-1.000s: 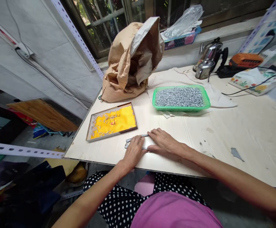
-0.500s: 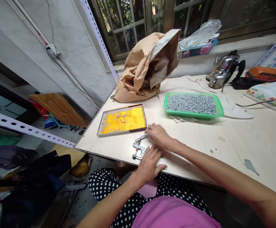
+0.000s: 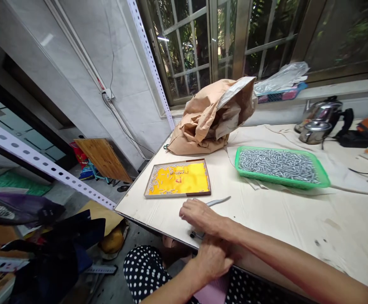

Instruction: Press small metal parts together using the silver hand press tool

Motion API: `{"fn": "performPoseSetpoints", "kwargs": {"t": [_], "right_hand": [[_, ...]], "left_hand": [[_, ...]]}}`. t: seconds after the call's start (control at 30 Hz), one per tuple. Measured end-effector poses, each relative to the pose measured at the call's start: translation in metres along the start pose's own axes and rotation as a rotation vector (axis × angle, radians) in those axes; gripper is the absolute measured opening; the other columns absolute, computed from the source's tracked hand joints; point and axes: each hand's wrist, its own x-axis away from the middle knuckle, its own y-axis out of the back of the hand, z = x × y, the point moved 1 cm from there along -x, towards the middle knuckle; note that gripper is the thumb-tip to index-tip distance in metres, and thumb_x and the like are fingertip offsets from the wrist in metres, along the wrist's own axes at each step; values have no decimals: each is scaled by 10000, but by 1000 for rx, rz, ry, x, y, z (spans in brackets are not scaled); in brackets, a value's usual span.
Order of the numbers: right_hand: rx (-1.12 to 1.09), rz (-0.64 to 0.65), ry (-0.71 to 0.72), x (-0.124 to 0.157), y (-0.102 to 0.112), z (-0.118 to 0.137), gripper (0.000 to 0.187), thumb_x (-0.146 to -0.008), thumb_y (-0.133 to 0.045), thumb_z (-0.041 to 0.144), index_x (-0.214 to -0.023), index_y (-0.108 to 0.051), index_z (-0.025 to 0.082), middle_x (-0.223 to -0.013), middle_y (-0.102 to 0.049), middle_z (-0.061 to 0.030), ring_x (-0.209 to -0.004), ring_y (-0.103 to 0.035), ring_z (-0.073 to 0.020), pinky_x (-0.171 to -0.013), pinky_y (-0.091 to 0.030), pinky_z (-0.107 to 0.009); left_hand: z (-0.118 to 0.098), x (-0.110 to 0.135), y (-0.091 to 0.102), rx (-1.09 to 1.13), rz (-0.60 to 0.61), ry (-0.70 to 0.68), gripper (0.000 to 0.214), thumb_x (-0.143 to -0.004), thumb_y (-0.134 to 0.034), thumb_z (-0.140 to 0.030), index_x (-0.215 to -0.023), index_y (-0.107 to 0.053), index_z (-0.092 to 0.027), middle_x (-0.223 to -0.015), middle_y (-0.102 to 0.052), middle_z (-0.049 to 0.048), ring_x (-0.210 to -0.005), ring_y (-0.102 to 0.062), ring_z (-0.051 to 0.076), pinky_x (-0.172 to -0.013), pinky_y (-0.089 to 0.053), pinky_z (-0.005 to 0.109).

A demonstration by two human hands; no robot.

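Hiding part of the tool [image 3: 218, 201], the right hand [image 3: 200, 215] is curving just beyond the left hand [image 3: 213, 255], each grip's spread and hold being impossible to tell.

Tray [image 3: 195, 180] behind tool [image 3: 218, 201] — tub [image 3: 282, 180] right

Black legwear [image 3: 144, 268] is worn, printed all over with round white dots that are closely and fairly evenly spaced. The same dotted cloth is shown on both legs. A patch of plain pale pink [image 3: 214, 292] is seen between them; whether it is part of the clothing cannot be told. The slender left forearm [image 3: 174, 285] and right forearm [image 3: 272, 249] are left bare, as are the left hand [image 3: 212, 255] and right hand [image 3: 201, 215].
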Motion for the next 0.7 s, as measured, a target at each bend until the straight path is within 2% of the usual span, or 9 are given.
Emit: {"fn": "performPoseSetpoints", "kwargs": {"t": [0.1, 0.2, 0.27, 0.3, 0.37, 0.43, 0.5, 0.57, 0.7], "right_hand": [[-22, -275, -163, 12, 52, -22, 206, -948, -423, 141, -999, -620, 176, -925, -652, -79, -876, -569, -193, -778, -455, -322], [97, -508, -314, 48, 117, -65, 247, -958, -412, 205, -1114, -602, 181, -997, -668, -99, -913, -611, -221, -814, -479, -360], [256, -594, -442, 80, 153, -99, 254, -962, -421, 283, -1076, -622, 180, -995, -675, -112, -915, -622, -250, -836, -477, -396], [320, -594, -508, 96, 166, -116, 279, -965, -413, 324, -1072, -628, 181, -1007, -677, -120, -916, -623, -266, -837, -477, -416], [409, -543, -619, 123, 180, -144, 382, -978, -339, 416, -1083, -634, 198, -1001, -673, -134, -909, -619, -311, -789, -479, -460], [478, -447, -647, 140, 180, -160, 499, -979, -251, 495, -1110, -635, 203, -1018, -659, -158, -901, -609, -354, -745, -471, -497], [495, -388, -625, 148, 166, -159, 528, -977, -246, 525, -1142, -633, 208, -1046, -645, -166, -901, -606, -359, -748, -471, -499], [416, -359, -584, 150, 143, -143, 463, -979, -317, 503, -1169, -629, 219, -1041, -647, -145, -884, -619, -319, -753, -486, -459], [84, -252, -500, 145, 86, -83, 327, -986, -401, 426, -1108, -646, 248, -978, -670, -89, -869, -650, -243, -743, -516, -379]], "left_hand": [[2, 0, 11, -37, -91, -136, 574, -881, -611, -426, -1390, -472, -201, -1423, -514, 118, -1348, -429, 300, -1135, -370, 472], [19, -5, 43, -132, -245, -174, 448, -946, -520, -319, -1363, -491, -157, -1418, -511, 138, -1365, -405, 276, -1128, -370, 477], [41, -14, 76, -181, -395, -72, 332, -966, -464, -234, -1272, -567, -155, -1284, -605, 132, -1241, -514, 245, -1054, -442, 450], [55, -20, 94, -201, -464, 11, 296, -969, -450, -215, -1216, -602, -158, -1183, -646, 121, -1134, -565, 228, -987, -485, 424], [85, -35, 128, -294, -498, 168, 264, -972, -439, -219, -1117, -652, -164, -1016, -665, 99, -969, -583, 222, -873, -510, 411], [116, -50, 156, -383, -461, 348, 250, -967, -444, -218, -1032, -678, -160, -946, -647, 89, -925, -561, 214, -849, -485, 388], [142, -65, 173, -425, -407, 484, 253, -961, -436, -204, -953, -681, -143, -934, -631, 91, -948, -547, 210, -864, -455, 367], [163, -77, 179, -436, -356, 550, 257, -948, -426, -180, -886, -668, -120, -924, -618, 103, -962, -541, 214, -861, -435, 352], [187, -95, 174, -426, -237, 593, 250, -915, -396, -135, -841, -631, -92, -917, -599, 133, -962, -535, 231, -828, -415, 343]]}}
